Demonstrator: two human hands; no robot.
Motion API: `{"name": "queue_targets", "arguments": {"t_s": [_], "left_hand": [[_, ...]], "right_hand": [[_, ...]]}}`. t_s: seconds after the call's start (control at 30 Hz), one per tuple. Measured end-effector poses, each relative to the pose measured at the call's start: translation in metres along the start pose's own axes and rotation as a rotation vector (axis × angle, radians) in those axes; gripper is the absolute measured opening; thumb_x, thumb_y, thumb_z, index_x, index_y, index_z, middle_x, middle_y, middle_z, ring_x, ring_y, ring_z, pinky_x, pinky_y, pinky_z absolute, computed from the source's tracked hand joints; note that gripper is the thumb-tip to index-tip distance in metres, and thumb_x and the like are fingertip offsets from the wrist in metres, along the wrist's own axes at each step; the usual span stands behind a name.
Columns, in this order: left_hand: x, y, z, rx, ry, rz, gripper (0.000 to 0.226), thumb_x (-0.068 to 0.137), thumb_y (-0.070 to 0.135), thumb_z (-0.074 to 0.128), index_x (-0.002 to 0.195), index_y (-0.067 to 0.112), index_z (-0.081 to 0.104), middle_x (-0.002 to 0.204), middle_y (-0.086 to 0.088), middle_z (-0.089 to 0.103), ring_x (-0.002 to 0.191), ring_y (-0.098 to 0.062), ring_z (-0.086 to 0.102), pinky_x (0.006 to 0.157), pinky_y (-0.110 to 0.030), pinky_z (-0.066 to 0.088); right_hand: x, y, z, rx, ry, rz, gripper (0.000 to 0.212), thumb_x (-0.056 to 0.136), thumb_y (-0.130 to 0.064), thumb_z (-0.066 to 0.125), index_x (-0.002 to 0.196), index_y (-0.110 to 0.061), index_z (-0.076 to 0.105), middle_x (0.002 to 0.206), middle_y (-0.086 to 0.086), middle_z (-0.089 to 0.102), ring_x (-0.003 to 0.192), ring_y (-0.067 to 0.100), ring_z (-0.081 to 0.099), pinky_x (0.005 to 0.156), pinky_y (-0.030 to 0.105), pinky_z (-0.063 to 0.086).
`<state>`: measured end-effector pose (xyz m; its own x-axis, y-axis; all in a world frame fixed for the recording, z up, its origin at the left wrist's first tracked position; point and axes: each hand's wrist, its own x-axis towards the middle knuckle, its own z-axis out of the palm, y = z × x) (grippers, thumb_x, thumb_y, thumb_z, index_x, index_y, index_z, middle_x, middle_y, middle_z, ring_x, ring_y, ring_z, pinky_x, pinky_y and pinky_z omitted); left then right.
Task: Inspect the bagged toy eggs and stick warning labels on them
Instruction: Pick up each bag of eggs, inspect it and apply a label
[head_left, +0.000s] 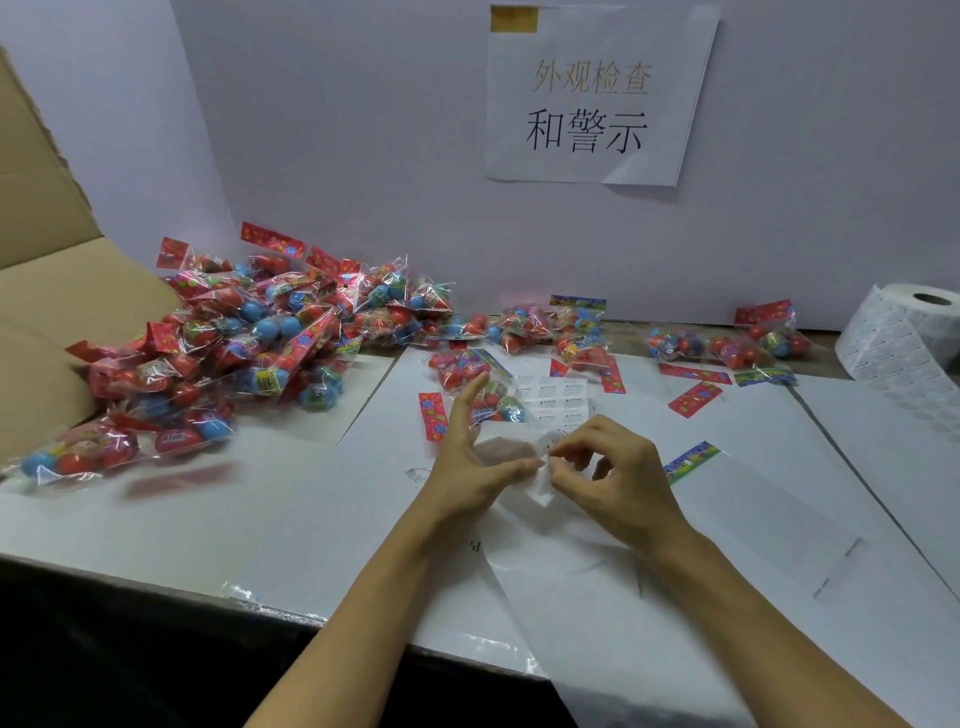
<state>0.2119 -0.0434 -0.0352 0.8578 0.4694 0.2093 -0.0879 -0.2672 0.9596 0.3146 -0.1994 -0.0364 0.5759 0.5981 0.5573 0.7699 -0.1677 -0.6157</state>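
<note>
A strip of white backing paper carrying small printed warning labels (553, 405) is lying at the middle of the white paper-covered bench (218, 519), and its near end is lifting up between the two hands. The left hand (475, 462) is pinching this paper strip between thumb and forefinger, while its other fingers are pointing up and are relaxed. The right hand (608, 470) is pinching a small white label (546, 453) at the edge of the strip with curled fingertips, touching the left thumb tip. Just behind the hands one clear plastic bag of red and blue toy eggs with a red flowered header card (480, 387) is lying on the bench, partly under the label strip. A big pile of the same bagged toy eggs (249, 338) is spreading at the left, beside an open brown cardboard box (47, 291). More bags in a row (727, 345) are lying along the white back wall, at the right. A large white roll of labels (904, 338) is standing at the far right edge. On the wall a white paper sign with Chinese characters (597, 98) is hanging.
</note>
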Motion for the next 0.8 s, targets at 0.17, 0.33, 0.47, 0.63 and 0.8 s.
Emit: {"name": "queue_targets", "arguments": {"t_s": [0.17,0.33,0.47,0.63,0.8], "left_hand": [[0.000,-0.002,-0.001,0.009,0.016,0.014,0.108,0.064,0.030,0.083,0.157,0.035,0.029,0.166,0.006,0.028,0.151,-0.019,0.030,0.123,-0.036,0.025],[0.003,-0.008,-0.002,0.026,0.033,0.024,0.104,0.064,0.028,0.082,0.143,0.060,0.024,0.167,0.011,0.022,0.141,-0.005,0.027,0.099,0.001,0.023],[0.002,-0.012,-0.002,-0.028,0.053,0.030,0.110,0.062,0.029,0.087,0.139,0.071,0.021,0.162,0.024,0.021,0.144,-0.004,0.024,0.109,-0.017,0.025],[0.004,-0.010,-0.002,-0.047,0.051,-0.011,0.110,0.061,0.028,0.086,0.139,0.069,0.021,0.152,0.028,0.023,0.139,-0.001,0.023,0.096,0.001,0.027],[0.000,-0.008,0.000,-0.007,0.003,0.030,0.110,0.065,0.032,0.085,0.151,0.054,0.021,0.163,0.017,0.023,0.151,-0.015,0.027,0.114,-0.019,0.027]], "right_hand": [[0.000,0.000,-0.001,0.004,0.001,-0.008,0.015,0.076,-0.006,0.084,0.090,-0.010,0.080,0.083,-0.002,0.066,0.074,0.013,0.061,0.061,0.011,0.042],[0.000,-0.003,0.002,0.027,-0.026,-0.013,0.019,0.078,-0.011,0.085,0.096,-0.012,0.079,0.088,-0.002,0.068,0.075,0.012,0.063,0.061,0.011,0.044],[0.000,-0.002,0.002,0.048,-0.022,-0.001,0.021,0.077,-0.012,0.086,0.097,-0.012,0.079,0.088,-0.001,0.068,0.074,0.013,0.062,0.060,0.011,0.043],[-0.001,-0.002,0.003,0.064,-0.022,0.014,0.020,0.078,-0.012,0.086,0.097,-0.011,0.079,0.087,-0.001,0.067,0.077,0.013,0.063,0.060,0.013,0.045],[-0.001,-0.002,0.002,0.070,0.013,0.006,0.010,0.078,-0.013,0.086,0.084,-0.010,0.078,0.080,0.001,0.068,0.070,0.013,0.062,0.058,0.010,0.041]]}}
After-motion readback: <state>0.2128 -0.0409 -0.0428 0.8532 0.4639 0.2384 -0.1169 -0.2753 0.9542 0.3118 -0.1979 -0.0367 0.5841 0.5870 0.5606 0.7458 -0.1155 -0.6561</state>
